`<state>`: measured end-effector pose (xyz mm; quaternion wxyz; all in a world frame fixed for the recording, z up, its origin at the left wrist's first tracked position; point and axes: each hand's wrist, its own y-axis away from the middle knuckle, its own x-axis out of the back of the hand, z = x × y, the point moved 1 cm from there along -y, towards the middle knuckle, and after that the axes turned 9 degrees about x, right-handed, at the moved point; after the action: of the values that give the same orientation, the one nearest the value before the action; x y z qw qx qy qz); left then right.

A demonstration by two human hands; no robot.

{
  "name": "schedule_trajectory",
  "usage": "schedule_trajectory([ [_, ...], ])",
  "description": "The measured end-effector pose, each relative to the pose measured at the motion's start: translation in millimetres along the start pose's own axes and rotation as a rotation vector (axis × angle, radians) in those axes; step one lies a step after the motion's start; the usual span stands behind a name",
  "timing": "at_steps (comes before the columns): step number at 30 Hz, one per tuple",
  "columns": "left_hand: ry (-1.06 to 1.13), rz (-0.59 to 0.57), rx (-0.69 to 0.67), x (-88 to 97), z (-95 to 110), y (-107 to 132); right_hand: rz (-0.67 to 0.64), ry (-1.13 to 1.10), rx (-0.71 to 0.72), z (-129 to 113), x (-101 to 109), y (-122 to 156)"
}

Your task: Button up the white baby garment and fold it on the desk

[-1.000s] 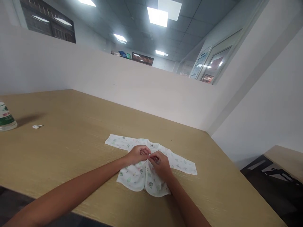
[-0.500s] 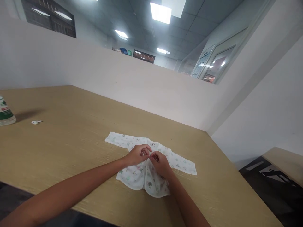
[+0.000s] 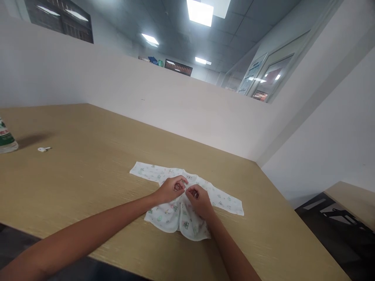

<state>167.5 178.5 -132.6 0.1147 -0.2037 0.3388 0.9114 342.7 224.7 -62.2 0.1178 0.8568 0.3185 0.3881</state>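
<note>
A small white baby shirt [image 3: 164, 214] with a pale printed pattern lies flat on the wooden table [image 3: 88, 175], sleeves spread left and right. My left hand [image 3: 170, 189] and my right hand [image 3: 199, 201] meet at the shirt's front opening just below the neckline. Both hands pinch the two front edges of the shirt, fingers curled and pressed together. What sits between the fingertips is too small to make out.
A clear plastic bottle with a green label [image 3: 5, 138] stands at the table's far left edge, with a small white object [image 3: 43, 149] beside it. A white partition wall [image 3: 146, 93] runs behind the table. A dark gap and another tabletop [image 3: 351, 199] lie to the right.
The hands stay at the shirt's front opening, shifting only slightly upward toward the neckline. The view has tilted a little.
</note>
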Motion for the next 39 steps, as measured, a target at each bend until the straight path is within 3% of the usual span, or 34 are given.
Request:
schedule_trajectory([
  [10, 0.033, 0.034, 0.003, -3.2, -6, -3, 0.074, 0.198, 0.218, 2, -9, -1],
  [16, 0.034, 0.050, 0.007, -1.6, -6, -5, 0.060, 0.176, 0.132, 1, -9, -2],
  [22, 0.004, 0.042, 0.017, 0.7, 1, -2, -0.041, 0.051, -0.021, 5, -4, 0],
  [33, -0.189, 0.067, 0.017, 2.3, 4, -3, -0.106, -0.180, -0.309, 13, 2, -9],
  [39, -0.450, 0.113, -0.059, 4.2, -5, -3, 0.000, -0.022, -0.180, 17, 4, -8],
])
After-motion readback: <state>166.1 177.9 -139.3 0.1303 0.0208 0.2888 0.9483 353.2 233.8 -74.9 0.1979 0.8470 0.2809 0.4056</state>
